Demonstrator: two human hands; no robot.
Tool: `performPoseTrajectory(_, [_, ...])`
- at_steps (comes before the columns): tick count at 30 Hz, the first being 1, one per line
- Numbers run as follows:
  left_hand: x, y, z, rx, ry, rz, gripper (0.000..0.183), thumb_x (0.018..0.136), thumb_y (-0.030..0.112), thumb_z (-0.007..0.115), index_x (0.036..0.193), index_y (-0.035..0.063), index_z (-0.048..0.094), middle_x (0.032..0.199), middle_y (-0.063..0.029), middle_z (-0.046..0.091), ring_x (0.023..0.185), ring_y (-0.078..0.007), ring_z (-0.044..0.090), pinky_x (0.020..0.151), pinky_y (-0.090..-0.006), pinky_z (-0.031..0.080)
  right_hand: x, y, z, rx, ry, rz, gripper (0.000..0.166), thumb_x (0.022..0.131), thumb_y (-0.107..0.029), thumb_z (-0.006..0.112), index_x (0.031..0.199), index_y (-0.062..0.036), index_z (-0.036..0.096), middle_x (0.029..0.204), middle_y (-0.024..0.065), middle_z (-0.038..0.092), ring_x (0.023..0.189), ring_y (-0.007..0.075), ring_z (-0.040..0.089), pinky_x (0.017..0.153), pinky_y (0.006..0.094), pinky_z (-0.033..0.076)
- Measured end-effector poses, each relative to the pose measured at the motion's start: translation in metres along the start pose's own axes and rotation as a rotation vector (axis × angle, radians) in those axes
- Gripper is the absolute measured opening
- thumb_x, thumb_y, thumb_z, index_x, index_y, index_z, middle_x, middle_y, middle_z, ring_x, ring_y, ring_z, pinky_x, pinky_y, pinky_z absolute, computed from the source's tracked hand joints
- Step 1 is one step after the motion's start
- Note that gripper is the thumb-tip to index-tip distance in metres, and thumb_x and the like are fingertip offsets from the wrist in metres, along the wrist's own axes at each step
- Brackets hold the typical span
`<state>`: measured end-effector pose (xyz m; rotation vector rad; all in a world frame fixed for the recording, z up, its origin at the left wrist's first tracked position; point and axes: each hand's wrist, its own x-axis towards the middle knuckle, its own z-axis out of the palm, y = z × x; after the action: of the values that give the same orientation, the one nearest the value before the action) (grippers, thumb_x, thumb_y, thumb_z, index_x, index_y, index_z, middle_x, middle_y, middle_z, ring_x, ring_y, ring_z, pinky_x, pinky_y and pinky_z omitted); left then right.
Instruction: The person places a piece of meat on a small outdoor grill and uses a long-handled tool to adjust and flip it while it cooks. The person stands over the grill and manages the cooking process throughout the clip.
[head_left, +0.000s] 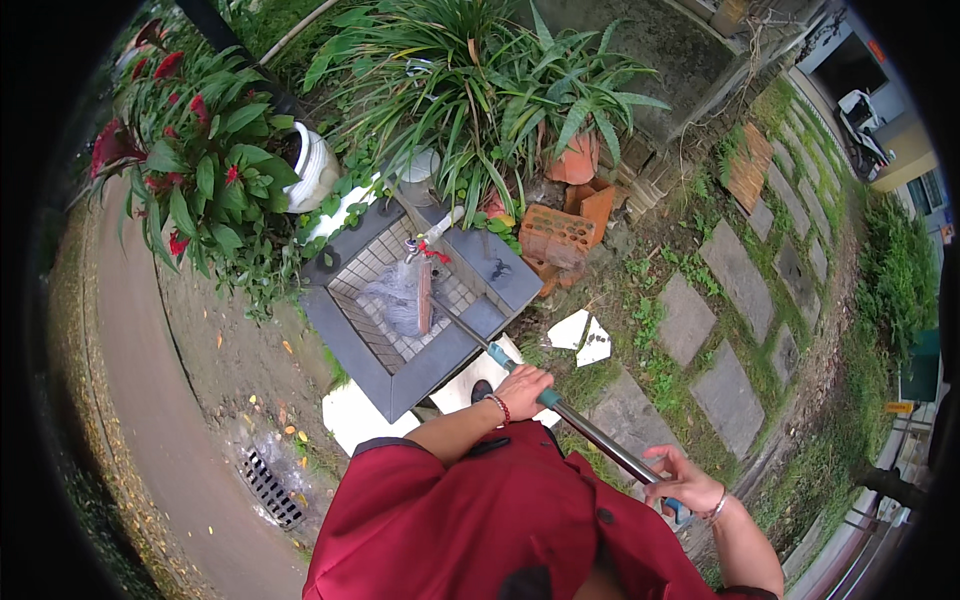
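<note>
A mop's metal pole (600, 437) runs from the lower right up into a tiled outdoor sink (352, 382) with a dark stone rim. My left hand (523, 391) is closed around the pole between two teal collars. Near the pole's blue end, my right hand (686, 480) has its thumb and fingers around the handle, some fingers raised. The grey string mop head (397, 300) rests in the basin, its reddish bar (425, 298) towards the pole. Just above it is a metal tap (412, 247) on a white pipe, with red material tied on. Whether water runs is unclear.
Perforated bricks (556, 229) and a terracotta pot (576, 159) stand right of the sink. A white pot (311, 169) with red-flowered plants is at the left. Broken white tiles (568, 330) and stone slabs (686, 316) lie on the ground. A drain grate (271, 489) is at the lower left.
</note>
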<state>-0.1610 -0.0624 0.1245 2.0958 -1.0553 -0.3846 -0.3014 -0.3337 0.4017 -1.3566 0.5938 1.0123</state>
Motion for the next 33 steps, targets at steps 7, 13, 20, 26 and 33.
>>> performPoseTrajectory(7, [0.012, -0.038, -0.062, -0.084, 0.302, -0.23, 0.021, 0.069, 0.014, 0.07, 0.084, 0.0089, 0.056, 0.083, -0.0085, 0.06, 0.09, -0.0314, 0.058, 0.086, -0.0419, 0.043, 0.015, -0.146, 0.051, -0.889, -0.345, -0.937, 0.023, 0.091, -0.018, 0.066, 0.111, -0.0069, 0.07, 0.115, 0.0135, 0.067, 0.106, 0.0274, 0.063, 0.105, 0.0486, 0.039])
performPoseTrajectory(13, [0.005, 0.047, -0.159, -0.147, 0.223, -0.126, 0.022, 0.066, 0.021, 0.074, 0.076, 0.0114, 0.057, 0.072, -0.0111, 0.061, 0.08, -0.0335, 0.062, 0.073, -0.0435, 0.047, -0.063, -0.178, 0.05, -0.407, -0.282, -1.57, 0.01, 0.085, -0.007, 0.071, 0.091, 0.0003, 0.069, 0.06, 0.0078, 0.066, 0.053, 0.0185, 0.064, 0.052, 0.0331, 0.058])
performPoseTrajectory(20, [-0.027, 0.038, -0.142, -0.061, 0.808, -0.113, 0.028, 0.072, 0.014, 0.075, 0.082, 0.0085, 0.049, 0.075, -0.0064, 0.055, 0.073, -0.0296, 0.056, 0.072, -0.0393, 0.044, 0.038, -0.192, 0.137, -0.06, -0.254, -1.671, 0.023, 0.091, 0.001, 0.056, 0.114, 0.0013, 0.053, 0.056, 0.003, 0.056, 0.041, 0.0122, 0.049, 0.039, 0.0259, 0.043])
performPoseTrajectory(26, [-0.005, 0.024, -0.149, -0.076, 0.716, -0.172, 0.017, 0.074, 0.01, 0.064, 0.068, 0.0079, 0.048, 0.061, -0.0083, 0.052, 0.064, -0.0312, 0.055, 0.064, -0.0412, 0.042, 0.071, -0.175, 0.125, -0.177, 0.149, -1.323, 0.015, 0.097, 0.002, 0.045, 0.105, 0.001, 0.058, 0.051, -0.0008, 0.045, 0.043, 0.01, 0.044, 0.047, 0.027, 0.043])
performPoseTrajectory(33, [0.009, 0.06, -0.156, -0.132, 0.651, 0.008, 0.014, 0.07, 0.006, 0.064, 0.073, 0.0095, 0.051, 0.063, -0.0088, 0.057, 0.069, -0.0301, 0.061, 0.066, -0.0408, 0.043, 0.023, -0.207, 0.157, -0.13, -0.215, -1.761, 0.015, 0.097, 0.002, 0.042, 0.093, -0.0022, 0.056, 0.05, -0.0001, 0.05, 0.04, 0.0106, 0.046, 0.039, 0.0242, 0.044])
